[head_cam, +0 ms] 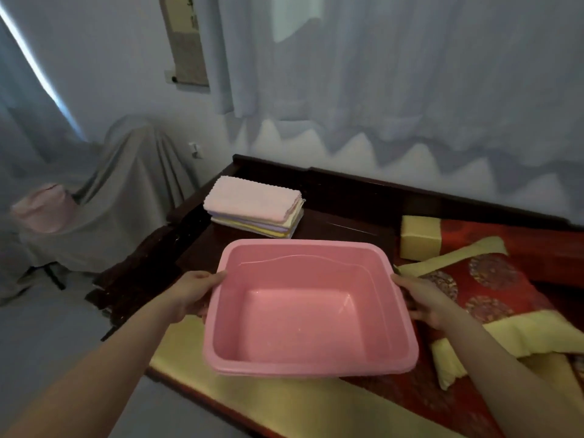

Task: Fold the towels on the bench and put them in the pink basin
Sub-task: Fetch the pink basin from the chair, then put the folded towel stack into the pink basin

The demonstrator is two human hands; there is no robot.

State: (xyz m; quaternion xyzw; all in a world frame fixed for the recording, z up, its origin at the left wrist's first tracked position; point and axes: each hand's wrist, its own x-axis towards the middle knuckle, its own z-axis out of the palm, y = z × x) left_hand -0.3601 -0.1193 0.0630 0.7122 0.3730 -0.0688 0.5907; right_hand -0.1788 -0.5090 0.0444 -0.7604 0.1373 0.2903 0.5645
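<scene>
Between both hands [192, 295], pink basin [303, 352]

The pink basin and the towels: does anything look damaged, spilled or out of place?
Nothing stands out. The pink basin is empty and whole, held by both hands at its sides. The towels lie in a neat stack on the bench.

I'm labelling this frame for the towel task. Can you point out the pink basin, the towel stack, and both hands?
pink basin [311, 369]: head view, near rim.
towel stack [252, 200]: head view, top pink towel.
left hand [192, 292]: head view, back of hand.
right hand [426, 303]: head view, back of hand.
</scene>
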